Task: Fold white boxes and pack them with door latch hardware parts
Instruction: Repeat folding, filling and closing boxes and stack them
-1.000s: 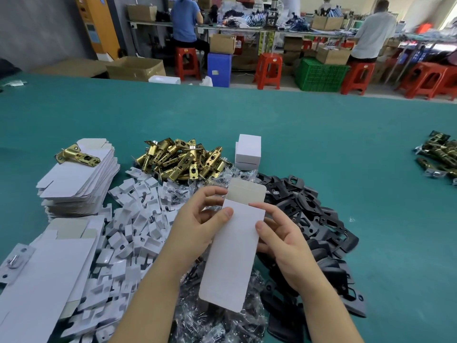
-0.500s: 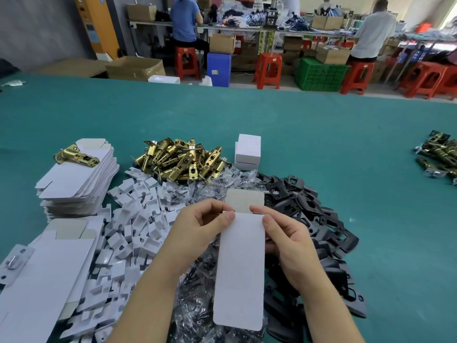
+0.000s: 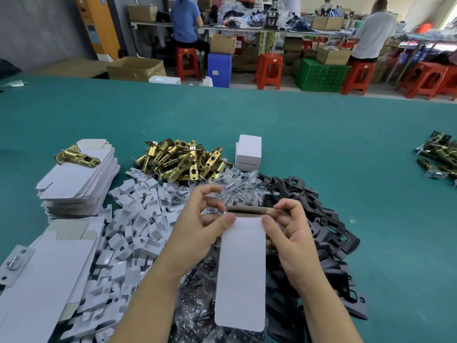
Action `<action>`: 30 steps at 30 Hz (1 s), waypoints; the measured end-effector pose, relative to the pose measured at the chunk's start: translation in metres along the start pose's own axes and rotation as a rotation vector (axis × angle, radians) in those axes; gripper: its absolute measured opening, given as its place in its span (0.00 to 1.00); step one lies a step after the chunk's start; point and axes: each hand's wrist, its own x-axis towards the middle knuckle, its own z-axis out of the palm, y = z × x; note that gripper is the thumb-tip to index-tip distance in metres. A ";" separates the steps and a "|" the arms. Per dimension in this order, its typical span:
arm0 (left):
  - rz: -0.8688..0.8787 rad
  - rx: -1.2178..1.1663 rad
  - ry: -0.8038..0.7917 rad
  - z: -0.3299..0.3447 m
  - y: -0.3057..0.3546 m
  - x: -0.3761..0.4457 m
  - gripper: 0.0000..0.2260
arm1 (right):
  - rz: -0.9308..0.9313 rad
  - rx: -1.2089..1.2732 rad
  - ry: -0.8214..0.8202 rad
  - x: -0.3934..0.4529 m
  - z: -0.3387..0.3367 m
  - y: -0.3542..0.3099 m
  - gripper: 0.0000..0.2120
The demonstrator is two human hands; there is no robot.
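I hold a long white box blank [image 3: 241,271] upright over the parts, its top end spread into a narrow opening with the flap bent back. My left hand [image 3: 197,226] pinches its upper left corner, thumb on the front face. My right hand [image 3: 289,233] pinches the upper right corner. A heap of brass door latches [image 3: 183,162] lies beyond. Black plates [image 3: 319,219] are piled on the right, white plastic inserts [image 3: 133,219] on the left, and bagged screws [image 3: 197,313] lie under the blank.
Two stacks of flat white blanks [image 3: 76,179] sit at the left, one brass latch [image 3: 76,157] on top. A folded white box [image 3: 248,152] stands behind the latches. More latches [image 3: 440,157] lie at the far right. Green table [image 3: 321,134] stretches beyond; people work at benches behind.
The blank swung from tilted to upright and came lower. Its top flap, flat before, is now bent back and the end is pulled open between my fingers.
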 end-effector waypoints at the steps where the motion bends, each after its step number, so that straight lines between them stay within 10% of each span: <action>1: -0.001 0.010 -0.021 -0.001 0.001 0.000 0.19 | -0.001 -0.004 -0.008 0.000 0.000 0.000 0.09; 10: -0.033 0.101 -0.022 0.001 0.001 0.001 0.05 | -0.069 -0.198 -0.015 -0.001 0.002 0.004 0.12; 15: -0.059 0.127 -0.013 0.000 -0.002 0.001 0.24 | -0.109 -0.250 -0.020 -0.001 0.005 0.003 0.10; 20: -0.047 0.131 -0.063 0.000 -0.003 0.001 0.10 | -0.115 -0.229 -0.020 -0.001 0.006 0.006 0.09; 30: 0.028 0.040 0.131 0.001 0.003 -0.003 0.07 | 0.167 -0.039 -0.195 -0.002 0.007 0.005 0.19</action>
